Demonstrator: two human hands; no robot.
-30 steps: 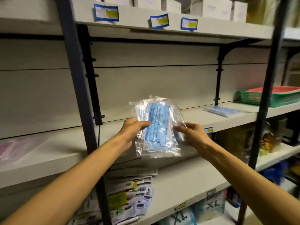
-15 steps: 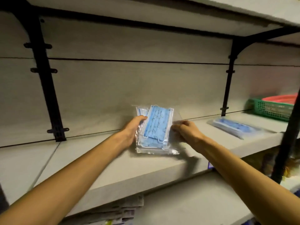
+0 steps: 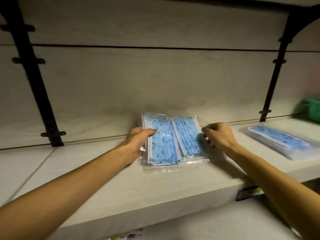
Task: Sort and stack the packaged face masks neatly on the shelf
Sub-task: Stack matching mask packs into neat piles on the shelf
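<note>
Fingers [image 3: 207,135] of both your hands pinch the edges of bagged blue masks [image 3: 170,143] lying on the shelf [image 3: 103,179].

Green basket [image 3: 310,110] far right; black brackets [image 3: 271,87].

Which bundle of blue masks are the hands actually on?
The mask bundle in the middle, between the left hand and right hand; the other pack lies untouched, further right.
</note>
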